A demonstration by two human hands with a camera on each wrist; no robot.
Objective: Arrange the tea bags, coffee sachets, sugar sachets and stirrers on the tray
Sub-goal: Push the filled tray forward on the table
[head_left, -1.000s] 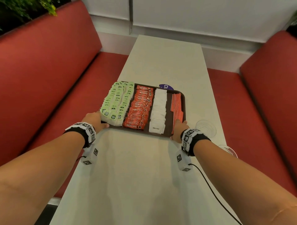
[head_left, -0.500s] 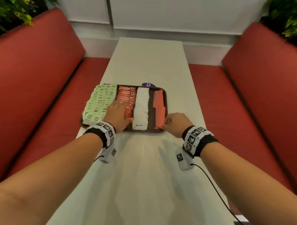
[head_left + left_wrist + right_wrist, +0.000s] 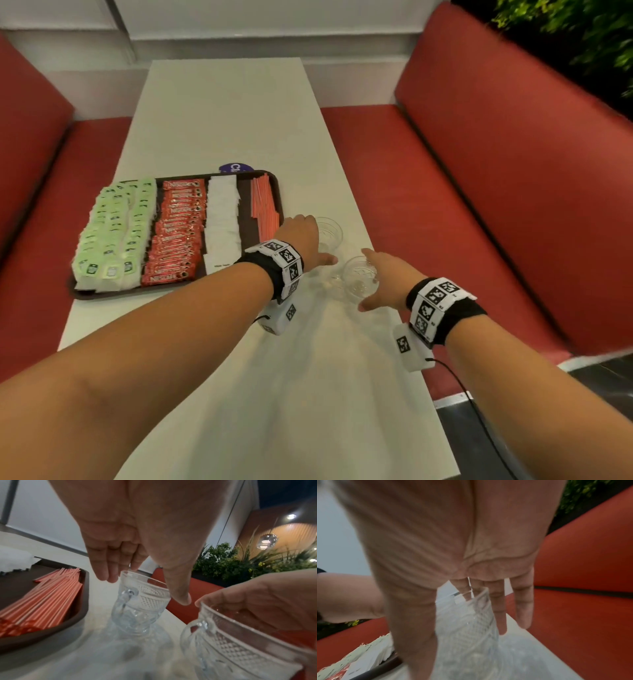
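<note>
The tray [image 3: 279,192] looks full: green tea bags [image 3: 116,233], red coffee sachets [image 3: 178,233], white sugar sachets [image 3: 222,226], stirrers [image 3: 263,209] in rows. Left hand [image 3: 301,240] spreads wide over one glass mug [image 3: 140,605]; right hand [image 3: 387,281] seems to hold another mug [image 3: 359,279].

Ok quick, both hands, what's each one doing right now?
Left hand: open, fingers spread over the far glass, not yet gripping it.
Right hand: fingers around the near glass; firm grip cannot be told.

Your filled tray, sorted in four rows

You have a dark brown tray [image 3: 278,192] on the table's left side: green tea bags [image 3: 114,228] leftmost, red coffee sachets [image 3: 178,233], white sugar sachets [image 3: 222,222], then orange stirrers [image 3: 263,209] along its right edge.
</note>
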